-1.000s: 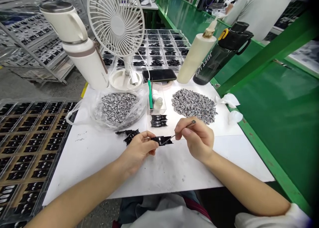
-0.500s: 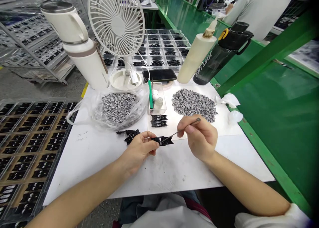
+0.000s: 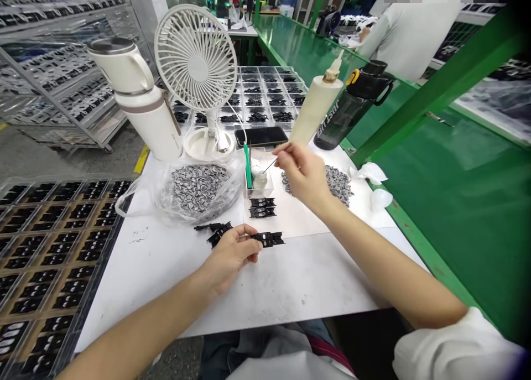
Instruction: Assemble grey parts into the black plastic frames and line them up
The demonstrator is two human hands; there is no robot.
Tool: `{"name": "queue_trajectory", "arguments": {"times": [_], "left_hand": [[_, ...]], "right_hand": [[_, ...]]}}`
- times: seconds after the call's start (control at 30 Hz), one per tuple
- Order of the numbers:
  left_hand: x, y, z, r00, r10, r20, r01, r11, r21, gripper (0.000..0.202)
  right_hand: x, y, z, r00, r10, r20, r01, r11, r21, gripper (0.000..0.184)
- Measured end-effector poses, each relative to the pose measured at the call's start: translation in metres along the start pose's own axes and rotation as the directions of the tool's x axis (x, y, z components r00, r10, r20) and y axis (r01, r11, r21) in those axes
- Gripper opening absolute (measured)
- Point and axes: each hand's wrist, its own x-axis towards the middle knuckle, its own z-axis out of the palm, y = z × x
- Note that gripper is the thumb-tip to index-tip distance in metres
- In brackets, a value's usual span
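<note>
My left hand point(image 3: 232, 251) pinches the left end of a small black plastic part point(image 3: 269, 238) lying on the white table point(image 3: 290, 280). My right hand point(image 3: 302, 172) is raised and reaches forward, fingers closed on a thin metal pick point(image 3: 271, 163) whose tip points down into a small clear box point(image 3: 259, 178) with a little bottle inside. More black parts point(image 3: 262, 207) lie stacked between the box and my left hand, and a few others point(image 3: 214, 230) sit by my left knuckles. A pile of small grey pieces point(image 3: 338, 182) lies partly hidden behind my right hand.
A clear bag of grey pieces point(image 3: 194, 187) lies at left. Behind stand a white jug point(image 3: 139, 100), a desk fan point(image 3: 197, 59), a phone point(image 3: 261, 136), a glue bottle point(image 3: 316, 106) and a dark water bottle point(image 3: 352, 103). Trays of black parts point(image 3: 50, 241) sit left. A person's back point(image 3: 409, 37) shows far right.
My right hand lifted the pick away from the black part and moved forward and left to the clear box. The left hand stayed on the part. The camera tilted up slightly.
</note>
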Motion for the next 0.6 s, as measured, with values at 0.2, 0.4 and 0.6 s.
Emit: {"name": "queue_trajectory", "arguments": {"times": [0.2, 0.4, 0.6], "left_hand": [[-0.002, 0.000, -0.001, 1.000, -0.006, 0.011, 0.006, 1.000, 0.023, 0.020], [-0.002, 0.001, 0.000, 1.000, -0.023, 0.016, 0.022, 0.999, 0.043, 0.018], [-0.002, -0.001, -0.001, 0.999, -0.016, 0.036, 0.014, 0.998, 0.055, 0.018]], "right_hand": [[-0.022, 0.022, -0.046, 0.995, 0.069, 0.076, -0.042, 0.949, -0.312, 0.024], [-0.078, 0.119, -0.155, 0.973, 0.103, 0.208, 0.076, 0.705, -0.705, 0.034], [-0.111, 0.151, -0.169, 0.911, 0.188, 0.367, 0.058, 0.823, -0.565, 0.027]]}}
